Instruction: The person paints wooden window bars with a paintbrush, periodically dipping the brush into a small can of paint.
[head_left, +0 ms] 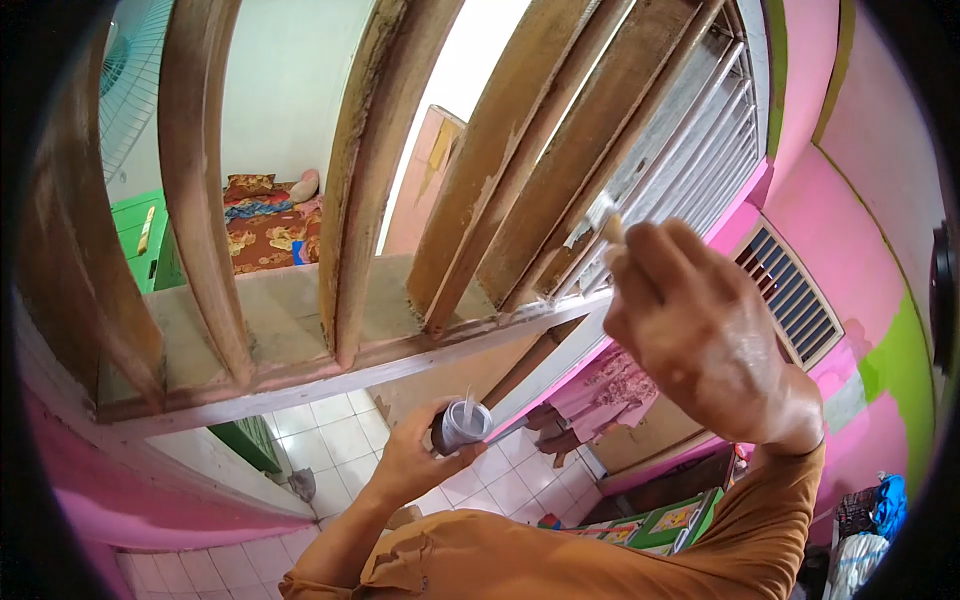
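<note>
My left hand (418, 452) is wrapped round a small grey cup (464, 424) at the lower middle, with a thin pale stick or drip showing inside it. Raised at the right, my right hand (695, 325) pinches a small brush (606, 218) with pale bristles. The brush tip is close to the rightmost brown wooden slat (590, 150) and the metal bars behind it. Whether the bristles touch the wood I cannot tell. More upright wooden slats (375, 170) stand along a ledge to the left.
The white-edged ledge (350, 378) runs below the slats. Beyond them are a bed (270, 235) and a fan (125, 70). Below, a person in a pink garment (605, 390) stands on the white tiled floor (345, 440). A slatted vent (790, 290) is in the pink wall.
</note>
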`<action>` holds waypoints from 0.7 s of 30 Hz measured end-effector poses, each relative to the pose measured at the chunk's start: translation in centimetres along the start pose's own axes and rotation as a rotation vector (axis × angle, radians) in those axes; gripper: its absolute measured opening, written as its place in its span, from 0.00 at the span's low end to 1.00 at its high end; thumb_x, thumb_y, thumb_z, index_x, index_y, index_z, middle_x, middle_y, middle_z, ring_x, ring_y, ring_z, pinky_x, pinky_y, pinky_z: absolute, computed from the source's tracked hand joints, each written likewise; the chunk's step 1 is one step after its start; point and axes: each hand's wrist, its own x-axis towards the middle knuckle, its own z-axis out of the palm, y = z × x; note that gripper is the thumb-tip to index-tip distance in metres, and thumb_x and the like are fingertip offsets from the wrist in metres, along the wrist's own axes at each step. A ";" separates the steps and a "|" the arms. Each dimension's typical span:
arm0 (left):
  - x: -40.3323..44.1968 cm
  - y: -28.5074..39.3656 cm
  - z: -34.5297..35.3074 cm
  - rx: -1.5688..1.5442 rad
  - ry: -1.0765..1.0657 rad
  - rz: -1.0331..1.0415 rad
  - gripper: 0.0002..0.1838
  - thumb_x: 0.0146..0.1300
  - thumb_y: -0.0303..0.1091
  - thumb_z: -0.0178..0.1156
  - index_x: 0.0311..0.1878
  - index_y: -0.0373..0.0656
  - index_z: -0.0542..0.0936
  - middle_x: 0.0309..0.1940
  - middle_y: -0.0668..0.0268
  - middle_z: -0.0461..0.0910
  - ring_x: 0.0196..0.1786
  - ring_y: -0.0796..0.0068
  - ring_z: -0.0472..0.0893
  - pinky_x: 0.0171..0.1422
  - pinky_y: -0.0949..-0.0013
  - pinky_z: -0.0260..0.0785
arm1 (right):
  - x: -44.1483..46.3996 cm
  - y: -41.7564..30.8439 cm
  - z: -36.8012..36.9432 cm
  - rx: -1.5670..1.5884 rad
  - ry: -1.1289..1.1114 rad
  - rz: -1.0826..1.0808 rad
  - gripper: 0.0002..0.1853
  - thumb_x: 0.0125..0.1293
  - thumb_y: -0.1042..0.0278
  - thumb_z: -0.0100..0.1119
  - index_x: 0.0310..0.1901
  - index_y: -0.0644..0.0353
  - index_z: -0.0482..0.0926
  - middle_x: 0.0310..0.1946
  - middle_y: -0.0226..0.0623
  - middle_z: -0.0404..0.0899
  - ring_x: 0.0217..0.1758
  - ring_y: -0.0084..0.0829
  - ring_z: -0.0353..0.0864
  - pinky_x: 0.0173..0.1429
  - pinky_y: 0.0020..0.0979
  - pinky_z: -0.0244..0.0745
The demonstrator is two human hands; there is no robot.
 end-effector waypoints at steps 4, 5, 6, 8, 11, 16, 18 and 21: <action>0.0 -0.1 0.1 -0.022 0.010 0.007 0.35 0.55 0.43 0.81 0.64 0.39 0.78 0.54 0.56 0.84 0.57 0.61 0.83 0.64 0.62 0.75 | -0.2 -0.2 0.6 -0.025 -0.083 -0.088 0.11 0.51 0.73 0.63 0.34 0.71 0.80 0.37 0.39 0.70 0.43 0.33 0.75 0.41 0.31 0.81; 0.0 -0.1 0.1 -0.013 0.011 0.020 0.35 0.55 0.44 0.81 0.63 0.38 0.78 0.54 0.56 0.84 0.57 0.61 0.83 0.64 0.61 0.75 | -0.3 -0.5 0.8 0.000 -0.150 -0.163 0.11 0.50 0.73 0.63 0.35 0.71 0.80 0.37 0.39 0.70 0.43 0.33 0.75 0.41 0.30 0.81; 0.0 -0.1 0.1 -0.012 0.011 0.018 0.35 0.55 0.44 0.81 0.63 0.38 0.78 0.54 0.56 0.84 0.57 0.61 0.83 0.64 0.61 0.75 | -0.5 -0.5 0.8 0.002 -0.150 -0.163 0.11 0.50 0.73 0.63 0.35 0.71 0.80 0.37 0.39 0.70 0.43 0.33 0.75 0.41 0.30 0.81; 0.0 -0.1 0.2 -0.007 0.018 0.041 0.36 0.55 0.44 0.81 0.63 0.38 0.78 0.54 0.56 0.84 0.57 0.60 0.83 0.64 0.62 0.75 | -0.7 -0.3 0.9 -0.036 -0.083 -0.063 0.12 0.49 0.72 0.62 0.35 0.71 0.80 0.36 0.38 0.70 0.42 0.33 0.75 0.40 0.29 0.80; 0.1 0.5 -0.1 0.002 -0.021 -0.006 0.36 0.56 0.45 0.80 0.63 0.38 0.78 0.54 0.56 0.84 0.57 0.61 0.83 0.65 0.62 0.74 | -1.2 -0.1 1.2 -0.076 -0.035 -0.073 0.13 0.47 0.70 0.62 0.34 0.70 0.80 0.36 0.38 0.70 0.41 0.33 0.74 0.40 0.28 0.79; 0.1 0.8 0.0 0.025 0.003 0.012 0.31 0.56 0.36 0.80 0.62 0.38 0.79 0.52 0.61 0.84 0.56 0.71 0.82 0.63 0.68 0.73 | -1.6 -0.3 2.1 -0.085 -0.052 -0.214 0.14 0.42 0.66 0.61 0.30 0.68 0.80 0.36 0.36 0.69 0.40 0.30 0.72 0.40 0.24 0.76; 0.0 0.8 0.0 0.034 0.010 0.008 0.31 0.56 0.36 0.80 0.62 0.38 0.79 0.52 0.61 0.84 0.56 0.71 0.83 0.63 0.68 0.73 | -1.2 -0.3 0.7 -0.024 -0.114 -0.106 0.13 0.51 0.73 0.69 0.37 0.72 0.82 0.37 0.36 0.72 0.40 0.29 0.74 0.35 0.30 0.78; 0.0 0.6 0.0 0.042 -0.005 0.005 0.32 0.56 0.36 0.80 0.62 0.37 0.78 0.52 0.61 0.84 0.56 0.71 0.83 0.62 0.68 0.74 | -1.3 -0.1 1.3 -0.075 -0.002 -0.050 0.18 0.48 0.72 0.66 0.41 0.73 0.83 0.37 0.36 0.70 0.40 0.29 0.74 0.37 0.29 0.78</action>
